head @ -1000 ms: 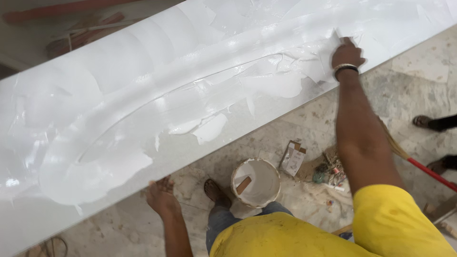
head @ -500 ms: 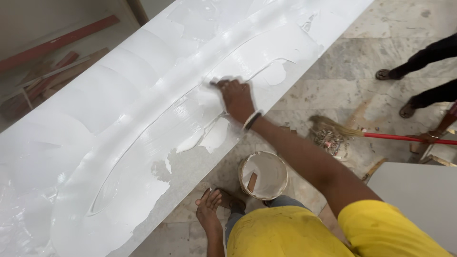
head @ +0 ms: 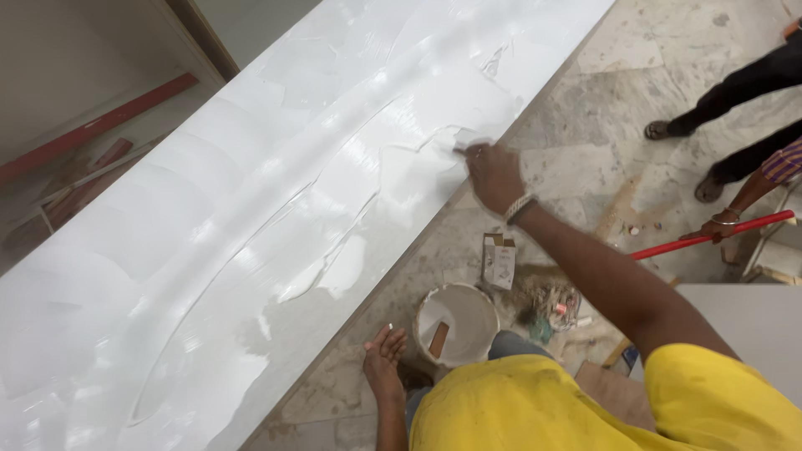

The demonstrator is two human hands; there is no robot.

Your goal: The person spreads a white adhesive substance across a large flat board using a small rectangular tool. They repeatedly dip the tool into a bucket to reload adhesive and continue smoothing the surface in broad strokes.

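A long white board [head: 251,217] runs diagonally through the head view, coated with wet white paste in glossy swept streaks. My right hand [head: 494,174], with a band on its wrist, presses a small paste-covered spreader [head: 468,149] flat on the board near its right edge. My left hand [head: 384,357] hangs low beside the board's edge, fingers apart and holding nothing. It is next to a white bucket [head: 423,317] of paste on the floor with a brown stick [head: 438,340] in it.
A small carton [head: 499,260] and a pile of swept debris [head: 551,305] lie on the marble floor by the bucket. Another person's legs [head: 727,92] stand at the right, their hand on a red broom handle [head: 710,236]. A red bar [head: 92,127] lies at the far left.
My right hand has swept the spreader along the wet paste toward the board's right edge. My view has turned with it. My left hand stays low by the bucket.
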